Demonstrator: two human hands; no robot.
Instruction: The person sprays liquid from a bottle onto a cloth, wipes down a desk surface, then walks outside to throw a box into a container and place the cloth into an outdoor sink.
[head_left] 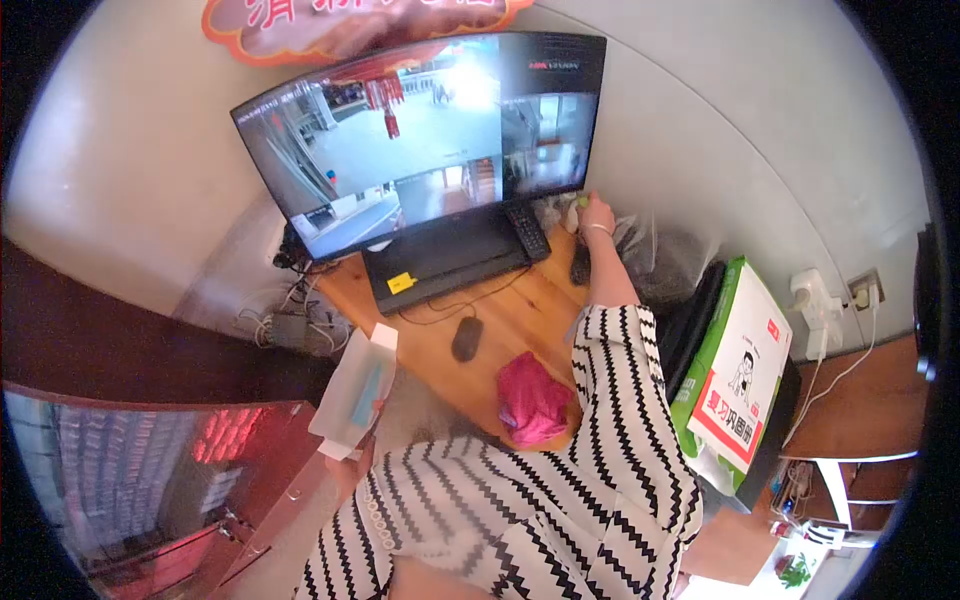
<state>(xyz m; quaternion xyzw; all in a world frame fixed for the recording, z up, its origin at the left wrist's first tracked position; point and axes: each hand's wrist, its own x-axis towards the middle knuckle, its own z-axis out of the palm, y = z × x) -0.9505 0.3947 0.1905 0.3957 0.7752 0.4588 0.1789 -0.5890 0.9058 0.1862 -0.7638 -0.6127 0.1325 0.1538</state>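
Observation:
My left hand [352, 467] grips the lower end of an open white cardboard box [333, 400] at the left of the desk; something light blue [368, 394] shows inside it. My right arm stretches forward, and my right hand [597, 216] is at the lower right corner of the monitor [400, 150]. Its fingers are bent around a small greenish thing [583, 202] too small to name. Clear plastic bags [650, 250] lie beside that hand. Close to my body a crumpled magenta cloth [533, 400] rests on the wooden desk [430, 350], near a dark computer mouse [467, 338].
Under the monitor sits a flat black device [450, 265] with a remote control [527, 232] on it. A dark handheld object [580, 265] lies to its right. Books [740, 370] are stacked at the right, below a wall socket [863, 290]. Tangled cables [290, 328] hang at the left.

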